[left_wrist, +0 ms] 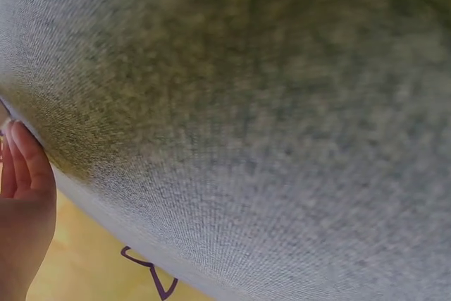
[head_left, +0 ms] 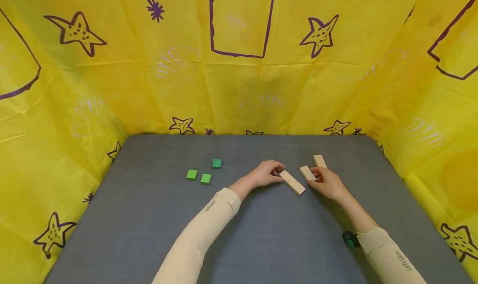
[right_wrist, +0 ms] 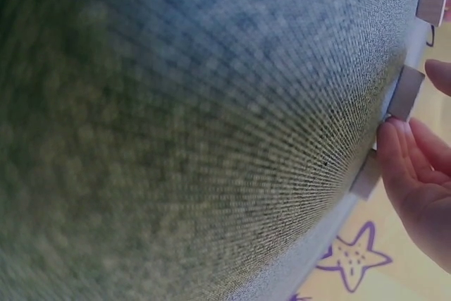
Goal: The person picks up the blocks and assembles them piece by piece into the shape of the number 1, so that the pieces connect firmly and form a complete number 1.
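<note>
In the head view, pinches with the curled left hand (head_left: 264,174) the far-left end of a flat, pale wooden oblong block (head_left: 293,183), perhaps to steer its angle against the grey table (head_left: 130,217). Grips with the part-curled right hand (head_left: 330,184) the near end of a second pale wooden block (head_left: 306,172), beside a third pale wooden block (head_left: 319,161). Shows three green square blocks (head_left: 206,179) well apart, untouched.

In the left wrist view, cannot tell the left hand's hold.

In the right wrist view, sets thumb and fingers either side of the second block, likely for balanced control.

Bright head view, blurry wrist views
</note>
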`<state>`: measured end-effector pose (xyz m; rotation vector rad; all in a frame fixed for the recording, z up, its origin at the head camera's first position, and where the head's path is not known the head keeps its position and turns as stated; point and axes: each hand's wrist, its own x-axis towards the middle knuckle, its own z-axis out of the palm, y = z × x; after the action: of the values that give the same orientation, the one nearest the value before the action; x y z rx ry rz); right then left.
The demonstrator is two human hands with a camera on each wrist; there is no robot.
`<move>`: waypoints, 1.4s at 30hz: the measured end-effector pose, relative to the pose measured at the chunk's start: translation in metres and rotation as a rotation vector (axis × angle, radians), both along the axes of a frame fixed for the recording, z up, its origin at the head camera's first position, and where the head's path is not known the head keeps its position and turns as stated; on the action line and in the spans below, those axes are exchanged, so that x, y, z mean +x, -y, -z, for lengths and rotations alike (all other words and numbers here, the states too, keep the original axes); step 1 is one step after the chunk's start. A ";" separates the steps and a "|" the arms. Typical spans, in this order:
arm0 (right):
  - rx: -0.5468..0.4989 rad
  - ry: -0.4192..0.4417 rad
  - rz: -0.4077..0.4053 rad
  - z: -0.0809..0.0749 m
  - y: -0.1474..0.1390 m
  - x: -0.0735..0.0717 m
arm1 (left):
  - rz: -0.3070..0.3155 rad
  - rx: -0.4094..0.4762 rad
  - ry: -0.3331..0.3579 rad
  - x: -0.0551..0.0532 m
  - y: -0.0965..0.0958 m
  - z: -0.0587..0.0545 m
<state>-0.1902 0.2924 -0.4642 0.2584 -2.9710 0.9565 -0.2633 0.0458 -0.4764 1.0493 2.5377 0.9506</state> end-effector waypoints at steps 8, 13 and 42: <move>0.005 -0.007 -0.002 0.002 -0.001 -0.001 | 0.028 -0.029 -0.012 -0.001 -0.002 0.002; 0.011 -0.011 -0.007 0.003 -0.002 -0.002 | 0.015 -0.017 0.007 -0.002 -0.002 0.001; 0.009 0.011 -0.016 -0.001 0.000 0.001 | -0.007 0.014 0.044 0.001 0.005 0.002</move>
<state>-0.1894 0.2919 -0.4633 0.2783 -2.9881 0.9497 -0.2625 0.0409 -0.4785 1.0131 2.5047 0.9833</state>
